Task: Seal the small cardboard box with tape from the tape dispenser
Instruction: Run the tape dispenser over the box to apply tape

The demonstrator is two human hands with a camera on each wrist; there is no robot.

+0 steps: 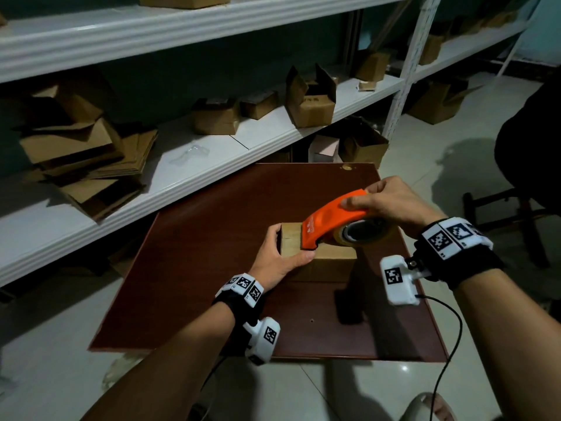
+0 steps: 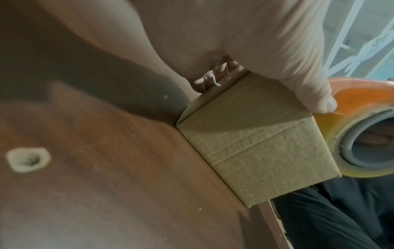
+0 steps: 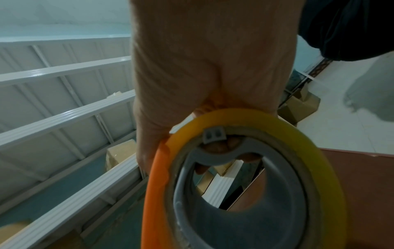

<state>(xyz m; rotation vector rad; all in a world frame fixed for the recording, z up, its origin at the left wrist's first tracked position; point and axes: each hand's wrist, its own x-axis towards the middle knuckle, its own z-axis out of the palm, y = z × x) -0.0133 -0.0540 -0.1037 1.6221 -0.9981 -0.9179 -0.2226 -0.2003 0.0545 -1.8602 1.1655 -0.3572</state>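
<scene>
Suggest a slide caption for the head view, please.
Left hand steadies the small cardboard box while right hand presses the orange tape dispenser onto it.

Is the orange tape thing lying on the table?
No, the right hand holds the tape dispenser on top of the small cardboard box.

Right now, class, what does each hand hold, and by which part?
Left hand grips the box by its left end; right hand holds the dispenser by its orange top.

Dark red-brown wooden bench (image 1: 212, 268) on pale tiled floor (image 1: 455, 147). Small cardboard box (image 1: 328, 262) sits directly on bench, near its far right. White shelf (image 1: 188, 165) behind holds flattened cardboard & more boxes.
</scene>
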